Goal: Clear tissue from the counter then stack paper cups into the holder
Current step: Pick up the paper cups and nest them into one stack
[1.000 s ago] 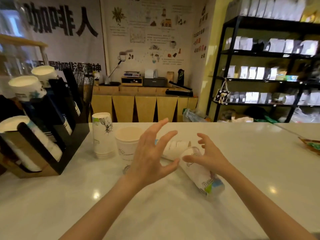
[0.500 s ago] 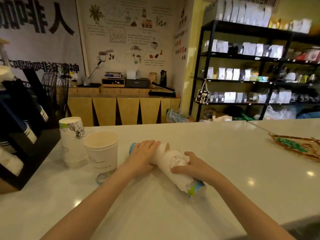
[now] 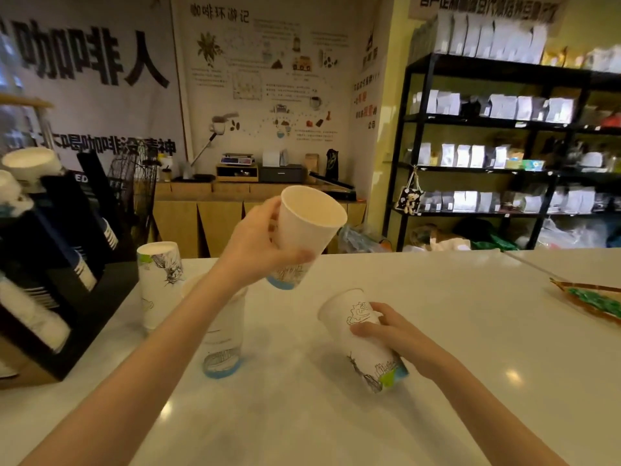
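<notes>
1. The white counter [image 3: 437, 331] shows no tissue, so I judge the clearing step done and the cup stacking in hand.
2. The black cup holder [image 3: 67, 264] stands at the counter's left edge, its slanted slots already holding sleeves of cups.
3. An upside-down cup stack [image 3: 159, 280] and an upright cup [image 3: 223, 338] wait between the holder and the hands.
4. The left hand [image 3: 258, 243] is clamped on a lifted cup [image 3: 307, 227]; half a second ago this cup lay on the counter, so it is now free to nest or carry.
5. The right hand [image 3: 393, 331] grips a tilted cup [image 3: 366, 338], its base touching the counter as before.
</notes>
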A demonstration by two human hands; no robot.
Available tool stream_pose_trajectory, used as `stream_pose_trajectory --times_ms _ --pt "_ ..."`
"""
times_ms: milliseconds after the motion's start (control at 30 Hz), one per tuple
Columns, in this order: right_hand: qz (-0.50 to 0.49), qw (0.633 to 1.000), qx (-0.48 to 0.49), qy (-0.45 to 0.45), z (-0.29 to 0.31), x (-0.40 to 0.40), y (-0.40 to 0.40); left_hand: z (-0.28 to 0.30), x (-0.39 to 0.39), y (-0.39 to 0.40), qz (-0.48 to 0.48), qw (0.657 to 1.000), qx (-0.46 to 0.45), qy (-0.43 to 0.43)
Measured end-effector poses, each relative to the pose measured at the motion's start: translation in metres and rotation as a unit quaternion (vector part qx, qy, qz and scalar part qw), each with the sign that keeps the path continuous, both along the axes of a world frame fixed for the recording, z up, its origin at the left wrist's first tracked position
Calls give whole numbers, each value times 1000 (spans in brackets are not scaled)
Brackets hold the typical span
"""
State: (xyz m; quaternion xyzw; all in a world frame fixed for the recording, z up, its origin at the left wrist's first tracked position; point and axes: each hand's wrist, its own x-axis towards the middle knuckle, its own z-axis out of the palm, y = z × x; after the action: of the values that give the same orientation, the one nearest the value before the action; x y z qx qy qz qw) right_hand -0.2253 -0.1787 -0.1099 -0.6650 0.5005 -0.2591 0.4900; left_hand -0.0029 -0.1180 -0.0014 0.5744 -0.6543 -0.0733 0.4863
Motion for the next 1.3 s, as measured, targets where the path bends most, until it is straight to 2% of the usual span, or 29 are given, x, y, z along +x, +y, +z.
stream_pose_trajectory --times_ms 133,400,500,667,733,900,1300 --pt "18 997 -29 -63 15 31 -2 26 25 29 -9 993 -6 116" --pt "37 976 -134 -170 69 89 -1 3 74 54 63 979 18 192" --pt "42 954 -184 -231 101 107 3 -13 81 57 79 973 34 216" --pt "44 900 -235 -363 146 134 16 -44 79 55 88 976 71 187" --pt "56 887 -244 -389 153 145 21 -56 80 54 88 974 85 192" --pt "116 891 -239 -369 134 171 27 -71 83 55 71 971 92 207" --pt "204 946 -125 -220 48 186 16 -83 83 54 70 969 83 224"
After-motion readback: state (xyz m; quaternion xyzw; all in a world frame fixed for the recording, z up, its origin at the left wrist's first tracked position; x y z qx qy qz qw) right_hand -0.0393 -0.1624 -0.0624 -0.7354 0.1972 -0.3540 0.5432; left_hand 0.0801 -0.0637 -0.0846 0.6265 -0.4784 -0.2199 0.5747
